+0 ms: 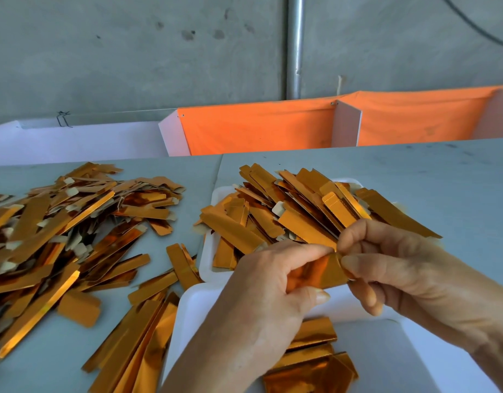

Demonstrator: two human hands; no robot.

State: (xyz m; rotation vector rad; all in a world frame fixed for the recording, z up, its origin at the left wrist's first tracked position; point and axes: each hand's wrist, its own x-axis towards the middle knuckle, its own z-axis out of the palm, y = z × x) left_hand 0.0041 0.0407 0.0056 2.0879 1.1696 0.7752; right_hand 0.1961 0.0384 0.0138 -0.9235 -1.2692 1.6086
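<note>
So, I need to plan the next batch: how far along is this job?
Early, it seems. Done: a few folded pieces lie in the near tray. In hand: the left hand and right hand pinch one strip between them. Left: the heap in the far tray and a large pile on the table, apparently unworked.

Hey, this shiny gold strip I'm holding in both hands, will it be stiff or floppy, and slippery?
Probably thin, springy card: the gold strip bends between the left hand and right hand, while loose ones in the pile lie straight. Likely very light. Its glossy foil face may slide in the fingers.
</note>
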